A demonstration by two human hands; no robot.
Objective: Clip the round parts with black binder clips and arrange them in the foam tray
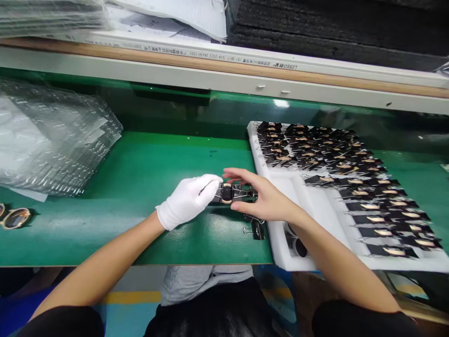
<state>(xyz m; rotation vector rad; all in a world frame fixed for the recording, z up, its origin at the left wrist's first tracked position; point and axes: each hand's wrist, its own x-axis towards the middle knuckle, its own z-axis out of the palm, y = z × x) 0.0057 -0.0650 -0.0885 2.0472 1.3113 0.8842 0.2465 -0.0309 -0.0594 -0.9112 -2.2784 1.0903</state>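
Note:
My left hand point(189, 199), in a white glove, pinches a black binder clip point(218, 193) at the left side of a small round gold-rimmed piece point(227, 193). Another black binder clip point(239, 191) sits on the right side of that piece. My bare right hand point(264, 196) curves around the right end with thumb and fingers apart, not closed on it. Below it, loose binder clips point(258, 230) lie on the green table beside the white foam tray point(277, 243).
Many clipped gold-and-black pieces point(361, 192) stand in rows in the foam tray at right. Clear plastic sleeves point(63, 140) are stacked at left, near gold-rimmed glasses point(17, 218). A raised ledge point(196, 75) runs along the back of the green table point(140, 234).

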